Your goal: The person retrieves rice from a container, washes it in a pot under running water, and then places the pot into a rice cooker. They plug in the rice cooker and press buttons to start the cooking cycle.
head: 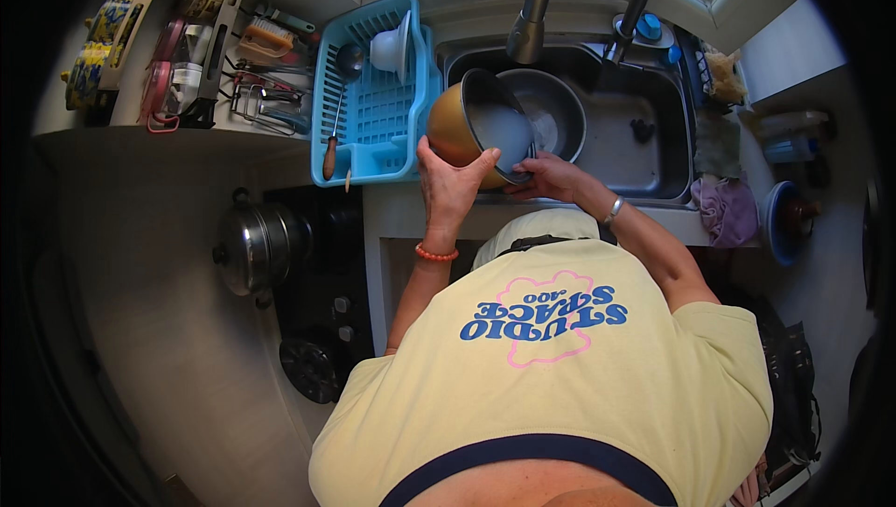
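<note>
A gold-coloured pot point(446, 124) with a dark inside is tilted to the right over the left part of the steel sink point(630, 164). Cloudy whitish liquid point(500, 130) lies within it. My left hand point(451, 174) grips its near left side, thumb toward the rim. With the thumb at the rim, my right hand point(549, 178) holds the near right edge; some of its fingers are hidden beneath. Behind and partly covered by the pot, a round dark pan point(570, 111) sits in the sink, with some pale liquid showing in it.
A curved faucet point(526, 38) overhangs the sink. On the left stands a blue dish rack point(364, 111) with a ladle point(336, 122) and a white bowl point(387, 52). A purple cloth point(726, 211) hangs at the right edge. A lidded steel pot point(255, 248) stands on the stove point(318, 248).
</note>
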The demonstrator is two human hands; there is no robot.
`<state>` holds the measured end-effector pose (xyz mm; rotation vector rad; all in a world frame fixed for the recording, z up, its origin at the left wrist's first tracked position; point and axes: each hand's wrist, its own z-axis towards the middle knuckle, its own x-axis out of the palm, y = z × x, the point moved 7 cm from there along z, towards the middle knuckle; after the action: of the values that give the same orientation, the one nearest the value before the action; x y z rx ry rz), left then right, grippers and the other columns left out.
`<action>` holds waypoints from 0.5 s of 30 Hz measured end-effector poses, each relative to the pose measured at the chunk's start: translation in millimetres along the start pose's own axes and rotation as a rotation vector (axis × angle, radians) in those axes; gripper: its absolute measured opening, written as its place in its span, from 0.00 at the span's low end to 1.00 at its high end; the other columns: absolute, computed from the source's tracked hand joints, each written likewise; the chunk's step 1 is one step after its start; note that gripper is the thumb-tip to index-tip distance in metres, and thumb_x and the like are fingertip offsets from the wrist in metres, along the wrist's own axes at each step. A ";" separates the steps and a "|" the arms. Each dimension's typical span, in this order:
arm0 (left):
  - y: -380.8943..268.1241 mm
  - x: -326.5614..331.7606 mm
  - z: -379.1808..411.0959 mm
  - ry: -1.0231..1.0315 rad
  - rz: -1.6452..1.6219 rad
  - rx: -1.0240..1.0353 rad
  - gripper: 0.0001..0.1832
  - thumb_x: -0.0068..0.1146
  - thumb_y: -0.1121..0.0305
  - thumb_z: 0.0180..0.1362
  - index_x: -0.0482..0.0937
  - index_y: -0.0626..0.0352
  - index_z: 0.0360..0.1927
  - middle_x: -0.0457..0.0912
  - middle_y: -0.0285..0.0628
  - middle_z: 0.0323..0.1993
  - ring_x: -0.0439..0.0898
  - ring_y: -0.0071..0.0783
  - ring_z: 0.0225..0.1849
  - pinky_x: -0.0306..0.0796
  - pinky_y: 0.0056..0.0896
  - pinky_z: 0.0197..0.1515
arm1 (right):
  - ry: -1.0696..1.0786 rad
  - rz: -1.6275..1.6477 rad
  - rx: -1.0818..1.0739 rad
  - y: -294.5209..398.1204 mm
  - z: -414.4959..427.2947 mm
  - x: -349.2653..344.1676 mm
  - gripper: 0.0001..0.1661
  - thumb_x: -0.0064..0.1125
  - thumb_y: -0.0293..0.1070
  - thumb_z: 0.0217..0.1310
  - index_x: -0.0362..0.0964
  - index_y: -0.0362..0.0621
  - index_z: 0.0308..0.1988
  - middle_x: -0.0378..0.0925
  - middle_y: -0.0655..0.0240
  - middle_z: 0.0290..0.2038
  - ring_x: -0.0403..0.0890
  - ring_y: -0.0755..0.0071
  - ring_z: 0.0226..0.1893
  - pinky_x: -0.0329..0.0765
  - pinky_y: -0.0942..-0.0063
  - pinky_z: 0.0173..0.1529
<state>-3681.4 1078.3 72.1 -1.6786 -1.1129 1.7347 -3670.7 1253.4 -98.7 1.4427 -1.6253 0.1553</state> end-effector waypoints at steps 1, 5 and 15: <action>-0.1 -0.2 -0.1 -0.001 0.006 -0.001 0.62 0.82 0.47 0.44 0.54 0.73 0.71 0.67 0.63 0.64 0.70 0.57 0.65 0.66 0.49 0.68 | 0.000 -0.006 0.002 0.5 -0.8 1.1 0.26 0.61 0.36 0.70 0.62 0.43 0.61 0.78 0.55 0.55 0.85 0.50 0.54 0.84 0.53 0.58; -1.8 -0.7 -0.4 -0.001 0.029 0.001 0.63 0.82 0.47 0.44 0.53 0.72 0.71 0.66 0.64 0.64 0.70 0.58 0.65 0.66 0.50 0.68 | 0.002 -0.039 0.007 0.5 -2.0 3.3 0.25 0.61 0.38 0.70 0.65 0.43 0.61 0.79 0.58 0.55 0.84 0.53 0.54 0.84 0.55 0.57; -15.8 -5.6 -4.8 -0.005 0.113 0.003 0.63 0.82 0.46 0.43 0.54 0.70 0.72 0.66 0.64 0.64 0.70 0.59 0.65 0.69 0.50 0.66 | 0.052 -0.059 0.028 -5.7 5.7 1.0 0.21 0.60 0.39 0.71 0.68 0.45 0.58 0.79 0.61 0.53 0.84 0.55 0.54 0.82 0.56 0.56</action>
<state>-3679.0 1083.6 88.6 -1.7665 -1.0356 1.8094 -3668.9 1247.4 -103.8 1.4950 -1.5425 0.1807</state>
